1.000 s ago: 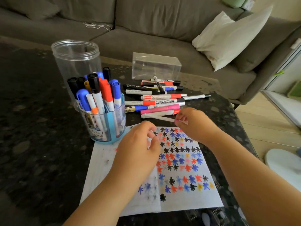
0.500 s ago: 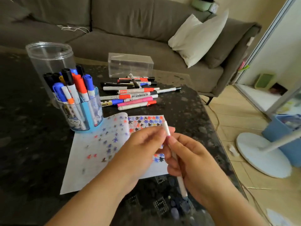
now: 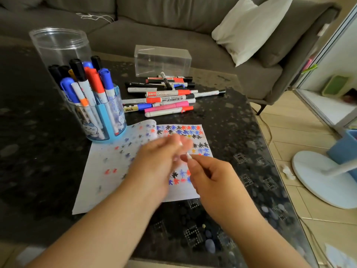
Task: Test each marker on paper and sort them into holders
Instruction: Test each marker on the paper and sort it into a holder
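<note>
From the head camera, the right hand (image 3: 210,176) pinched a white marker (image 3: 188,156) between thumb and fingers above the star-covered paper (image 3: 108,171) on the dark bench (image 3: 34,151). The left hand (image 3: 154,161) was blurred beside it; its fingers seemed to pinch a small white cap (image 3: 180,143), though I could not tell surely. A blue marker holder (image 3: 104,120) stood at the paper's far-left corner, loose markers (image 3: 166,97) behind.

This is a living room in a home. A big grey cloth sofa (image 3: 173,33) with a soft white pillow (image 3: 249,28) sits behind the dark speckled stone table (image 3: 38,151). The floor is pale wood (image 3: 286,136).
</note>
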